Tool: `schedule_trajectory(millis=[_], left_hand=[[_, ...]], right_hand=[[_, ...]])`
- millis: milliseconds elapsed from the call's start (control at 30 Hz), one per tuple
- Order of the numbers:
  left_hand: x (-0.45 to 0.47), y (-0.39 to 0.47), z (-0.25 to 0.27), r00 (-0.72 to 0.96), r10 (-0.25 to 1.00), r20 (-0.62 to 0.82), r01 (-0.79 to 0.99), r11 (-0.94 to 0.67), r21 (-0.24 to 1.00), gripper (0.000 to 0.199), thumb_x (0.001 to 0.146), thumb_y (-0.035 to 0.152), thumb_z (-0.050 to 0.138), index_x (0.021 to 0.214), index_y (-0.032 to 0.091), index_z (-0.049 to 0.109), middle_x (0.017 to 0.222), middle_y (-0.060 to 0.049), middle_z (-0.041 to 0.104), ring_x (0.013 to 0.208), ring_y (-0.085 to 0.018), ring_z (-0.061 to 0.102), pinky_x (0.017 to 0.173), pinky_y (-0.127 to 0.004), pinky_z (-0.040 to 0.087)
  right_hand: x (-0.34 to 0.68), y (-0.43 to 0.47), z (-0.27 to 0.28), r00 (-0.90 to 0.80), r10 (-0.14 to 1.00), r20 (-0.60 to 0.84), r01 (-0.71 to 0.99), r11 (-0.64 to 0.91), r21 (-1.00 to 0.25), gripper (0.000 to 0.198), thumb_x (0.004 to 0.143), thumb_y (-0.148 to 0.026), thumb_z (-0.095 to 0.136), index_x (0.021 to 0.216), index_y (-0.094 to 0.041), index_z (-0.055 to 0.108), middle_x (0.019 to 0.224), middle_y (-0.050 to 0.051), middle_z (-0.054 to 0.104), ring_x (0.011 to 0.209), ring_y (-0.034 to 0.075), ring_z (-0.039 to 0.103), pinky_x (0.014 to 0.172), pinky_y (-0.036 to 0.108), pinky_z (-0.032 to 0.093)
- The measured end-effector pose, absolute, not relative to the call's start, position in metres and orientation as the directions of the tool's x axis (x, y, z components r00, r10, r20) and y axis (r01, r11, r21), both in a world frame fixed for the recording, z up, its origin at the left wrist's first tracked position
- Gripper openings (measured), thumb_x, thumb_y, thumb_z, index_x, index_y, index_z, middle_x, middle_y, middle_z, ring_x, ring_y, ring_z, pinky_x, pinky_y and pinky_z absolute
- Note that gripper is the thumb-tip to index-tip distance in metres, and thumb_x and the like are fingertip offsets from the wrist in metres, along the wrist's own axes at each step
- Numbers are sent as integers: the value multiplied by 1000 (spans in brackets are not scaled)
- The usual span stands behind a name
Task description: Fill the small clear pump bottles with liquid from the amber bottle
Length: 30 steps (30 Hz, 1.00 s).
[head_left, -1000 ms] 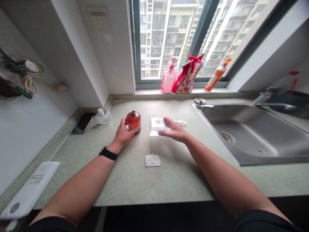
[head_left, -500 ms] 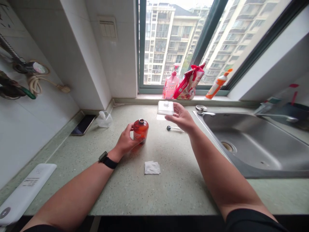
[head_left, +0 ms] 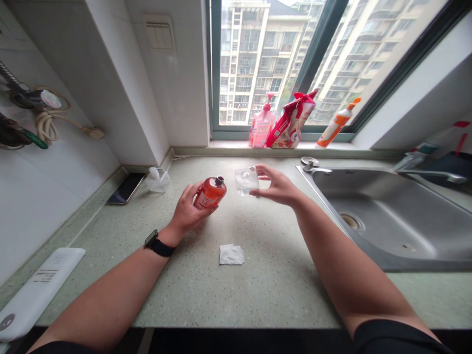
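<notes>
My left hand (head_left: 188,209) is wrapped round an orange-red bottle (head_left: 211,193) with a pale label and an uncapped dark neck. The bottle leans to the right, toward a clear square glass bottle (head_left: 246,180). That clear bottle is pinched between the thumb and fingers of my right hand (head_left: 277,184), its small round mouth tipped toward me. A gap separates the two bottles, and both are above the counter. Below them a folded white tissue (head_left: 231,254) lies on the speckled counter (head_left: 273,285).
A steel sink (head_left: 391,211) with a tap (head_left: 435,174) is at the right. To the left lie a phone (head_left: 126,188), a clear plastic container (head_left: 158,180) and a long white device (head_left: 40,290). A pump bottle (head_left: 261,127), red bag (head_left: 293,120) and orange bottle (head_left: 336,125) stand on the sill.
My left hand has raised the orange-red bottle and tilted it right. My right hand has lowered the clear bottle slightly and tipped it. The dark-capped dropper is no longer visible on the counter.
</notes>
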<state>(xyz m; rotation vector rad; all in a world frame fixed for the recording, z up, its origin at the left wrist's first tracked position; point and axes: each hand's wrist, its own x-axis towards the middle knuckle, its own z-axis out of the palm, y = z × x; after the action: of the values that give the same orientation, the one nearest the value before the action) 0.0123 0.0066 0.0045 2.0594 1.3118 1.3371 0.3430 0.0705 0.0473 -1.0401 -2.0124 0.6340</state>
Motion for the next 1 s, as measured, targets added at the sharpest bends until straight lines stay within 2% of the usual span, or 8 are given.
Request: schedule_trajectory(millis=[333,700,1000], left_hand=[[17,-2,12,230,843,486,690,-493,529,73,82,41,85,149,27,61,123,-7,70,113,-30,68,105,-46,56],[21,-7,15,261,858,442,693,-485,533,72,82,40,85,149,28,60,123,-7,68,111,-29,69,101,-43,56],[22,-8,15,272,853,445,690,-495,528,74,81,40,86,149,28,60,119,-7,69,106,-29,68,97,-44,55]], right_hand=[[339,67,49,-445,783,436,560,623,-546,76,71,-45,95,139,-28,66,137,13,73,125,37,71,112,60,56],[331,55,61,-496,723,481,622,682,-384,69,77,-40,90,140,-29,63,136,12,68,121,35,70,107,56,59],[329,49,67,-497,738,455,665,662,-347,69,78,-37,88,142,-33,62,135,10,68,120,36,70,104,56,61]])
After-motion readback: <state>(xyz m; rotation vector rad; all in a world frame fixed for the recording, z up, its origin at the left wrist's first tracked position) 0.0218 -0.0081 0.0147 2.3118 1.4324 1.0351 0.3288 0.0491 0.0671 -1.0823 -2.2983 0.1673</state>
